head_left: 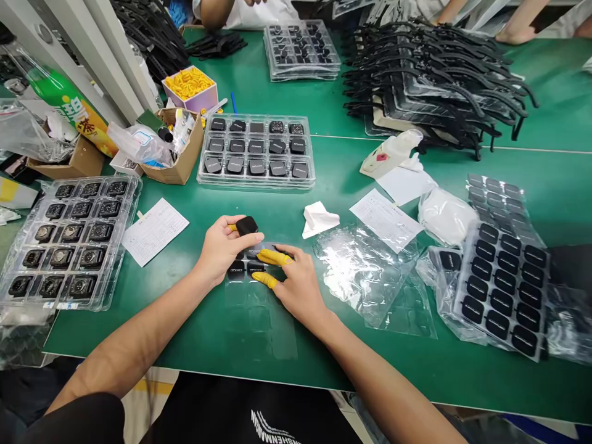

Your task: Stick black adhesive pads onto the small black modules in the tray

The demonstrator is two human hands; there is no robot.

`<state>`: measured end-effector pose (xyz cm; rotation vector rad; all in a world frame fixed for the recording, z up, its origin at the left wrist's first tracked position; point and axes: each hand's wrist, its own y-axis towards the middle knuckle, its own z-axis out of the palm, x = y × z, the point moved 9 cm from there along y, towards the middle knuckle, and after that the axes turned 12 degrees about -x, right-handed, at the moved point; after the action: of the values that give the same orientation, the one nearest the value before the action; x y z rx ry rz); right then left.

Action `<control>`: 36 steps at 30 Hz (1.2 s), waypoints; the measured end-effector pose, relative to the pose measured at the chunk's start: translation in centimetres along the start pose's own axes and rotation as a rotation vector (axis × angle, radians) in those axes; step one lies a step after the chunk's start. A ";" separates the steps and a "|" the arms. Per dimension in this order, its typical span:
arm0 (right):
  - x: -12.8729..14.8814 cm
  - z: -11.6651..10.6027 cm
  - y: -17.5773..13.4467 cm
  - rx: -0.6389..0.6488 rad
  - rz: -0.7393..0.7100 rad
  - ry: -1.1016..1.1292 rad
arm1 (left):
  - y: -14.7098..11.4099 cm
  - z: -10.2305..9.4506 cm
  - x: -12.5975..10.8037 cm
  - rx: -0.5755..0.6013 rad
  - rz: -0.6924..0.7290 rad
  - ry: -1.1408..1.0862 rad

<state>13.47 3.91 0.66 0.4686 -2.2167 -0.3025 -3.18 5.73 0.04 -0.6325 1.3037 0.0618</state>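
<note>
My left hand point(221, 246) is closed round a black, square smartwatch body point(246, 226), its dark glossy face turned up. Below it on the green table lies a clear sheet of black screen stickers point(237, 269) with white lettering. My right hand point(296, 283) wears yellow finger cots; its thumb and forefinger are apart and rest on the sheet's right side. Fingers hide part of the stickers. A crumpled white tissue point(319, 219) lies just beyond my right hand.
Trays of watches stand at the left point(104, 253) and ahead point(256, 179). Clear films point(356, 271) and a sticker sheet point(502, 290) lie right. A white bottle point(393, 151), a box of yellow finger cots point(190, 86) and stacked black straps point(430, 80) sit farther back. Another person's arm point(215, 12) shows beyond.
</note>
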 end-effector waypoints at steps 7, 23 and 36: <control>0.1 0.4 1.8 0.080 0.027 0.081 | -1.3 -0.1 -3.3 0.075 0.133 0.197; 4.1 -5.1 -0.6 0.164 -0.093 0.389 | -0.9 -0.4 0.9 0.136 -0.101 0.249; -4.7 -1.4 2.8 0.156 0.867 0.681 | -2.3 2.9 2.8 0.347 0.149 0.439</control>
<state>16.65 8.31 -0.67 -0.3042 -1.5772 0.4375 1.02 4.31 -1.20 -0.2548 1.7355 -0.1882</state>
